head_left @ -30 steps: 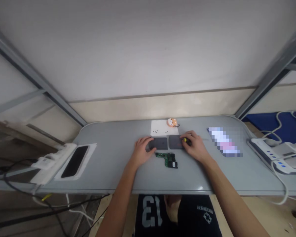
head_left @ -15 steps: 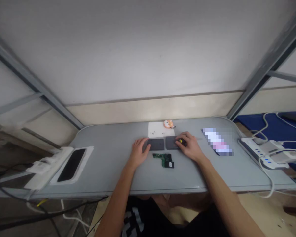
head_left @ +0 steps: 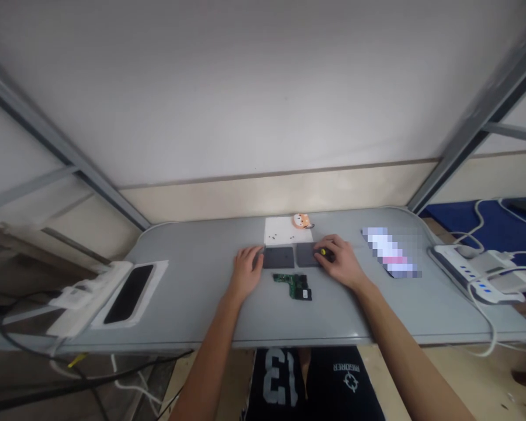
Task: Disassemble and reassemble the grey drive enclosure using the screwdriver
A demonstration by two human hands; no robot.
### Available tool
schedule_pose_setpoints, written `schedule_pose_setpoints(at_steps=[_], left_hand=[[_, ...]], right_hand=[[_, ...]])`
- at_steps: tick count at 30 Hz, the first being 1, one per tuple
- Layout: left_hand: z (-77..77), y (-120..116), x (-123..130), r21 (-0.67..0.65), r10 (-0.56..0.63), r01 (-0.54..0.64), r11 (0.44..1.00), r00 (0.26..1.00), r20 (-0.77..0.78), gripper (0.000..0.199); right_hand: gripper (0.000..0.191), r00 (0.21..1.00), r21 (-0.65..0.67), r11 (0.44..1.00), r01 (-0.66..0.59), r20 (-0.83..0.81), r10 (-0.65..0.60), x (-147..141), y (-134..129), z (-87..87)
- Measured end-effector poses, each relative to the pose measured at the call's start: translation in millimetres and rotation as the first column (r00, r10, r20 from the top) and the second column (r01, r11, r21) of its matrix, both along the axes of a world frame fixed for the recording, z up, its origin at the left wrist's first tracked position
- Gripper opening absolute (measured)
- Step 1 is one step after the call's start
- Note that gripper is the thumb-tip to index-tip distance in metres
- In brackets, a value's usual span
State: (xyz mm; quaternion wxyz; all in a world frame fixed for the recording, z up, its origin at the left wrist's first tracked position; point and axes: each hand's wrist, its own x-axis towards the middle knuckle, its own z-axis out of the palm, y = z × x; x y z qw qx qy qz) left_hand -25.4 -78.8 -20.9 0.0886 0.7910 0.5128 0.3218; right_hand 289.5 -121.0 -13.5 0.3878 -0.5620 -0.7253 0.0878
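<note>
Two flat dark-grey rectangular pieces lie side by side on the table. My left hand (head_left: 248, 270) is at the outer end of the left dark panel (head_left: 279, 257), its thumb and fingers closed around that end. My right hand (head_left: 342, 261) is closed on a black-and-yellow screwdriver (head_left: 323, 252), most of it covered by the fingers. Its fingertips touch the right dark panel (head_left: 305, 255). Nearer me, between my hands, lies a green circuit board (head_left: 293, 286) with black parts. Several tiny screws (head_left: 273, 237) lie on a white sheet (head_left: 283, 225) behind the panels.
An orange-and-white animal-face case (head_left: 300, 220) sits on the sheet's back corner. To the right are a phone (head_left: 390, 251) with a lit, blurred screen and a power strip (head_left: 473, 275) with cables. A dark phone (head_left: 129, 294) and another white strip (head_left: 90, 298) are at left.
My left thumb has drawn back leftward from the top of the left panel. The right hand still holds the screwdriver. The camera view has shifted slightly, showing more of my lap.
</note>
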Motion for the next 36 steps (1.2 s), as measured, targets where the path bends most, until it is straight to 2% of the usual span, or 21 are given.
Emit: schedule_pose_setpoints(at_steps=[7,16,29,36], left_hand=[[-2.6,1.7,-0.9,0.030,-0.002,0.002,1.000,1.000,-0.016,0.035],[-8.0,3.8,-3.5,0.067,0.004,-0.003,0.998,1.000,-0.024,0.029],[-2.5,3.9,-2.1,0.022,-0.006,0.007,1.000,1.000,-0.028,0.039],[-1.5,1.2,-1.7,0.012,0.011,-0.011,1.000,0.999,-0.035,0.036]], right_hand=[[0.016,1.000,0.011,1.000,0.000,-0.006,0.000,1.5,1.2,-0.6],[0.016,1.000,0.004,1.000,0.020,-0.008,-0.020,4.4,1.4,0.2],[0.019,0.994,-0.012,0.994,0.108,0.004,-0.108,8.9,-1.0,2.5],[0.018,0.988,-0.014,0.989,0.148,0.042,-0.147,11.6,-0.5,0.7]])
